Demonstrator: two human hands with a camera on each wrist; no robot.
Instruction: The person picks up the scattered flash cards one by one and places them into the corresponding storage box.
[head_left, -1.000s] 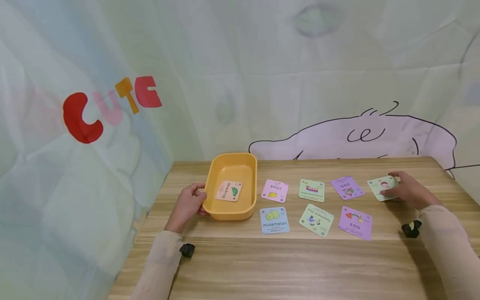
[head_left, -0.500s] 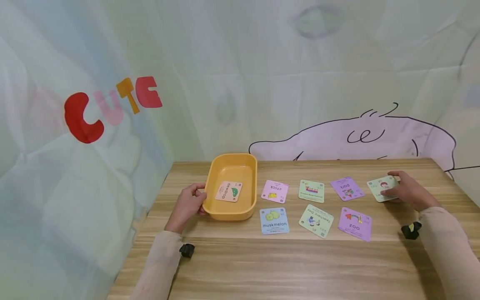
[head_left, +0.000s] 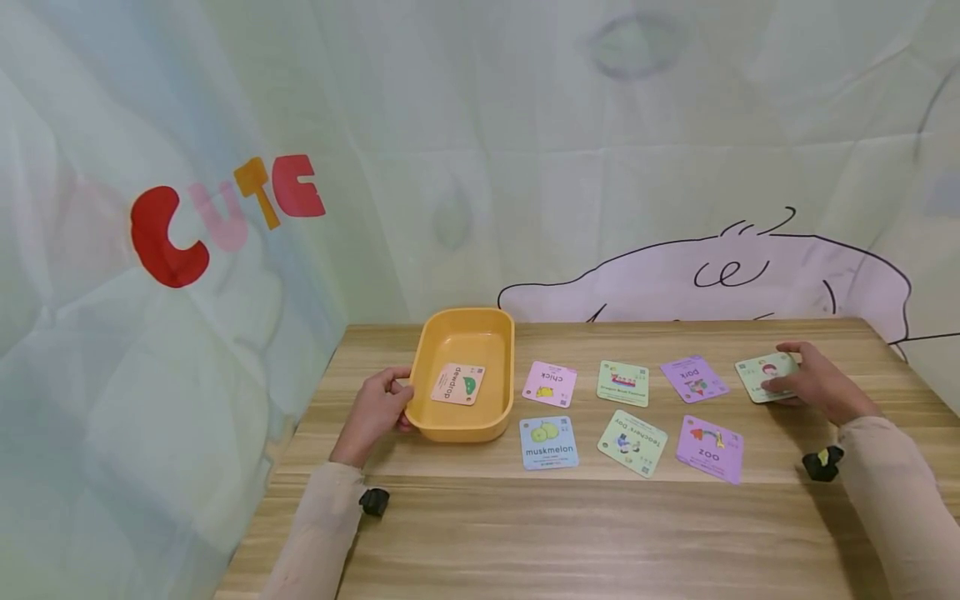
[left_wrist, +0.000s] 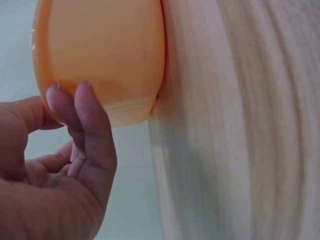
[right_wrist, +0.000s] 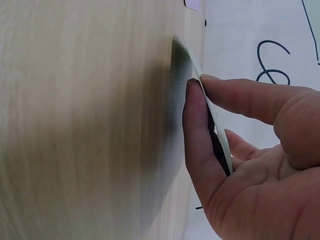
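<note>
My left hand (head_left: 381,407) pinches the left rim of the yellow plastic tray (head_left: 507,367). In the left wrist view, two fingers (left_wrist: 95,117) lie against the tray's outer wall, with the thumb at its rim. A pink "dewdrop" card (head_left: 457,384) lies in the tray. On the far right, my right hand (head_left: 828,385) holds a light green picture card (head_left: 757,379) between thumb and fingers; its lettering is partly covered. The right wrist view shows this card (right_wrist: 220,132) edge-on, tilted, with its shadow on the tabletop.
Between tray and right hand lie two rows of cards: chick (head_left: 551,383), Dragon Boat Festival (head_left: 623,383), park (head_left: 695,379), muskmelon (head_left: 550,443), Teachers' Day (head_left: 632,443) and zoo (head_left: 709,449). The wooden table (head_left: 562,542) ends at a printed cloth backdrop (head_left: 450,167).
</note>
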